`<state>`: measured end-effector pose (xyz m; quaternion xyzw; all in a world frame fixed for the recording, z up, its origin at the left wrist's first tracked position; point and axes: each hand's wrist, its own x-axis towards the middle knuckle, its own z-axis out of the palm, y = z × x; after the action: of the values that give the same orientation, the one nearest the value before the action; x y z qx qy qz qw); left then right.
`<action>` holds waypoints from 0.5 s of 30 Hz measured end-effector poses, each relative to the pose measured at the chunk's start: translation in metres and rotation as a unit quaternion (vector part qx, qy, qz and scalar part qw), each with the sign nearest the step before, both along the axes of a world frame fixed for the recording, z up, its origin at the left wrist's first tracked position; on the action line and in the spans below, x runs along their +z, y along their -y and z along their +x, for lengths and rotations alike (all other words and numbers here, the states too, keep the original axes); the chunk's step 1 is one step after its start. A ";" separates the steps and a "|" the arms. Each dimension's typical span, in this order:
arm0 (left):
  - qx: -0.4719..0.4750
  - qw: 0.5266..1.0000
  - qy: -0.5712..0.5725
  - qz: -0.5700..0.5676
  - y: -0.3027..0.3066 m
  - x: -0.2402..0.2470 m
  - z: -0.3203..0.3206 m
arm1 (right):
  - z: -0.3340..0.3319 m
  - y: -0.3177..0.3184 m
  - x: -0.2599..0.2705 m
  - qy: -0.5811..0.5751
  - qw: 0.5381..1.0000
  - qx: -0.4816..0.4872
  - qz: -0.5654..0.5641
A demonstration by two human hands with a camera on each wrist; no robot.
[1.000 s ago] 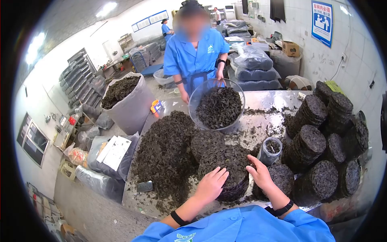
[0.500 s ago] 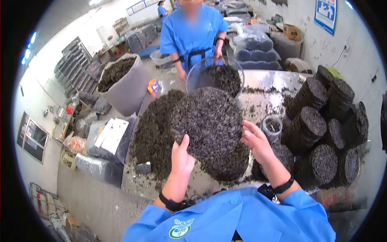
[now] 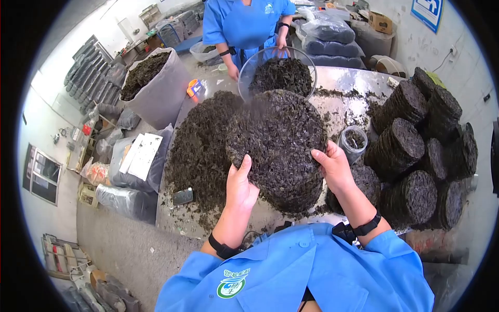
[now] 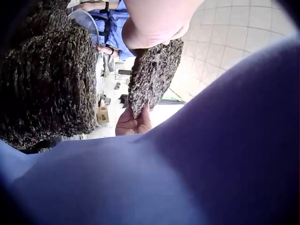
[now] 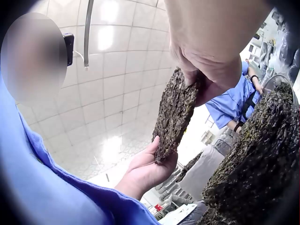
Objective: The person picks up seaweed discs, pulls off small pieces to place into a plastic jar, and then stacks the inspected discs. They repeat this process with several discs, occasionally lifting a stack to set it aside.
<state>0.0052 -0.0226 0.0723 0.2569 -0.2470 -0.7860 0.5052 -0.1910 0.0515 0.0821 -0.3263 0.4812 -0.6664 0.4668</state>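
A round, dark cake [image 3: 278, 138] of what looks like dried seaweed is held up tilted between my two hands. My left hand [image 3: 241, 190] grips its lower left rim, thumb on the near face and fingers behind. On the right rim, my right hand [image 3: 335, 167] pinches it with the thumb in front. Seen edge-on in the right wrist view, the cake [image 5: 176, 117] is a thick slab clear of the stack [image 5: 258, 159]. Below it in the head view, the stack [image 3: 296, 200] of similar cakes is partly hidden.
A loose dark heap [image 3: 202, 140] lies left on the metal table [image 3: 374, 78]. Several cake stacks [image 3: 410, 195] and a clear jar [image 3: 353, 143] stand right. Across the table, a person in blue [image 3: 241, 26] holds a clear bowl [image 3: 313, 73] of loose flakes. A phone-like object [image 3: 183, 196] lies front left.
Both hands were on top of the stack; then a cake came up off it, tilted. The right fingers, loose at its rim half a second ago, now pinch it. The head view has tipped downward.
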 end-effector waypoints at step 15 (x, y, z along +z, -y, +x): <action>0.033 0.999 -0.005 0.016 0.007 0.000 -0.004 | 0.009 -0.022 0.001 -0.655 0.720 -0.064 -0.222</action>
<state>0.0007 -0.0300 0.0720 0.2688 -0.2231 -0.7743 0.5277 -0.1823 0.0731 0.0833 -0.7441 0.5250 -0.4022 -0.0941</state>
